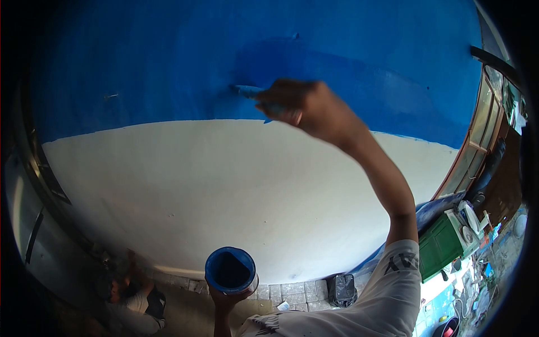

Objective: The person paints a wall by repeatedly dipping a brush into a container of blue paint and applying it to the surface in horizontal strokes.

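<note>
High on the wall, my right hand (pixel 289 104) is closed round a paintbrush (pixel 247 90), whose bristle end touches the blue painted part of the wall (pixel 168 67). A darker, wet-looking blue patch spreads above and to the right of the brush. Below the blue lies the white part of the wall (pixel 224 174). At the bottom centre my left hand (pixel 227 297) holds a paint can (pixel 256 281) from beneath, its rim and inside coated blue. The can's open top faces up, and its inside looks dark.
Another person (pixel 132 303) is low at the bottom left. A black container (pixel 342 290) stands on the tiled floor by the wall. At right are a green cabinet (pixel 441 247), scattered items and a wood-framed window (pixel 477 132).
</note>
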A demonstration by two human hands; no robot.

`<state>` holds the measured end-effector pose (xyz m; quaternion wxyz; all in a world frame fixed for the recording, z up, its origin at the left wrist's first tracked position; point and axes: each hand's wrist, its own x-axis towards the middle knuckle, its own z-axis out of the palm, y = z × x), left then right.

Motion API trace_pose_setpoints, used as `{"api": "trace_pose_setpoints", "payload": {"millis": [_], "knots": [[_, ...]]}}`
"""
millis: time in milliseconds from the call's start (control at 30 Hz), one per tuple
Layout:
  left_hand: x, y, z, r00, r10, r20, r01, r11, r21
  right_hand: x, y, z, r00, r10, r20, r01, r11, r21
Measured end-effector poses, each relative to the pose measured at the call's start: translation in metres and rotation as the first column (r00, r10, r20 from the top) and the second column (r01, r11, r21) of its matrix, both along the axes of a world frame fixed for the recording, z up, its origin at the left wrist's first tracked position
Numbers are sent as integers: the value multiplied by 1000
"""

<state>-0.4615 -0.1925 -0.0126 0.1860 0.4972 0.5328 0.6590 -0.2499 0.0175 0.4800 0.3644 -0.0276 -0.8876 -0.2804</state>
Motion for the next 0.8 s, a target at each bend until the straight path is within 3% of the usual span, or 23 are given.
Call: {"api": "trace_pose_setpoints", "payload": {"millis": [33,167,300,367,400,433,467,533,600,633,700,767,800], "knots": [[1,1,3,1000,-3,0,3,1000,0,2,-4,14,997,48,-53,-53,994,-92],[4,4,7,1000,-3,9,3,1000,6,9,18,69,980,-41,-193,-42,911,-410],[4,9,6,1000,-17,14,17,1000,13,12,23,118,926,-102,-363,-102,859,-501],[4,10,6,1000,-22,17,21,1000,15,6,20,112,924,71,-375,-106,992,-75],[5,9,5,1000,-18,19,17,1000,19,1,23,105,925,74,-373,-109,991,-73],[5,10,4,1000,-18,22,17,1000,20,-6,29,92,967,65,-246,-5,972,236],[5,10,4,1000,-20,22,19,1000,17,-13,34,74,992,9,-127,60,848,526],[6,7,1,1000,-13,22,12,1000,13,-27,34,29,990,-129,56,91,894,440],[4,5,-3,1000,3,14,-3,1000,3,-40,28,-7,973,-162,167,80,906,415],[3,4,-4,1000,13,12,-13,1000,2,-39,24,-7,973,-161,166,78,905,419],[1,5,-6,1000,25,-2,-25,1000,-4,-40,4,9,947,-141,288,96,982,163],[0,3,-10,999,41,-11,-41,999,-11,-36,11,46,980,83,179,-93,995,44],[-1,3,-12,999,48,-19,-48,999,-15,-33,8,67,993,30,118,-23,998,-58]]}}
